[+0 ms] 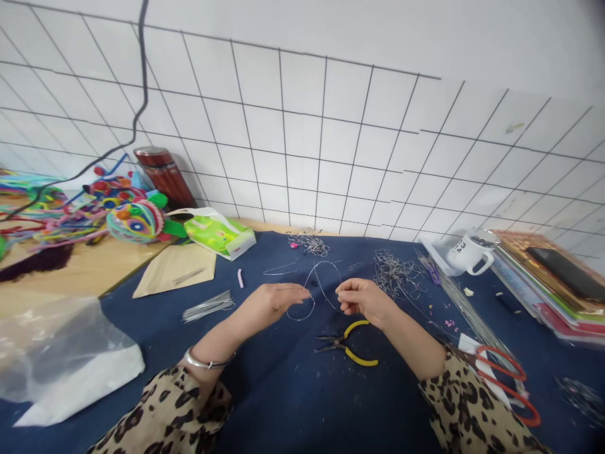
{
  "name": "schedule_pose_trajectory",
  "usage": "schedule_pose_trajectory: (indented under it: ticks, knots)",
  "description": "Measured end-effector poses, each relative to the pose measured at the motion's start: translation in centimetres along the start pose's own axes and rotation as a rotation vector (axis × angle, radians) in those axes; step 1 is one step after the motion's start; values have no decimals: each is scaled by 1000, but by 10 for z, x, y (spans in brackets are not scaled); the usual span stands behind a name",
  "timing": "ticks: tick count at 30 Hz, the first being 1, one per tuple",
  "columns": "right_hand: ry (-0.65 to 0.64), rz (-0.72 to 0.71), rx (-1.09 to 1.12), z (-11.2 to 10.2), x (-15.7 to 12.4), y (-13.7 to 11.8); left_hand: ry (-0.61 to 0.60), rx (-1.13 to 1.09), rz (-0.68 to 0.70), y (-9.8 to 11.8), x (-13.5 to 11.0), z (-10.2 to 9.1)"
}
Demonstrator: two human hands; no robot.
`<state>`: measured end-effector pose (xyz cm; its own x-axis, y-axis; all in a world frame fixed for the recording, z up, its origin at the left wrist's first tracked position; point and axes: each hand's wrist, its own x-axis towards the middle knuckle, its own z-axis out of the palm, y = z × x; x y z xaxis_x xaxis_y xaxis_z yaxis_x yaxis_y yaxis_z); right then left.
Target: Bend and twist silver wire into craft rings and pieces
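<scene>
Between my hands a thin silvery wire curves in loops above the dark blue cloth. My left hand has its fingers pressed together on the wire's left loop. On the other side, my right hand pinches the wire's right part between thumb and fingertips. Just below them lie pliers with yellow handles, their jaws apart and pointing left. A bundle of straight wires rests left of my left hand. Right of my right hand is a tangle of wire.
Red-handled scissors lie by my right sleeve, near long wires and pink beads. A white mug and stacked books stand at right. A plastic bag, brown envelope, green packet and thermos are at left.
</scene>
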<state>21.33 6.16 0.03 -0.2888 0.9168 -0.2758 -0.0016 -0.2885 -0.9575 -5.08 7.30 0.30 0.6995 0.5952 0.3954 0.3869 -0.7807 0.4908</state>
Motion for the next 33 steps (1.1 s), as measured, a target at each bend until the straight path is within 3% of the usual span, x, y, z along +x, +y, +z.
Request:
schedule_pose_trajectory:
  ticks: [3, 7, 10, 13, 17, 24, 33]
  knots:
    - [-25, 16, 55, -1, -1, -3, -45, 122, 82, 3, -1, -2]
    - [-44, 32, 95, 0, -3, -5, 2, 167, 89, 2, -2, -1]
    - [-67, 40, 108, 2, -5, -6, 66, 104, 63, 2, -1, 4]
    - [-99, 43, 119, 4, -8, -8, 118, 9, -51, 8, 2, 7]
    - [-117, 34, 133, 7, -11, -11, 60, -152, -190, 24, 6, 6]
    - [-113, -27, 169, 17, -16, -12, 66, -266, -210, 31, 7, 10]
    - [-171, -77, 191, 22, -21, -15, 64, -251, -207, 30, 8, 17]
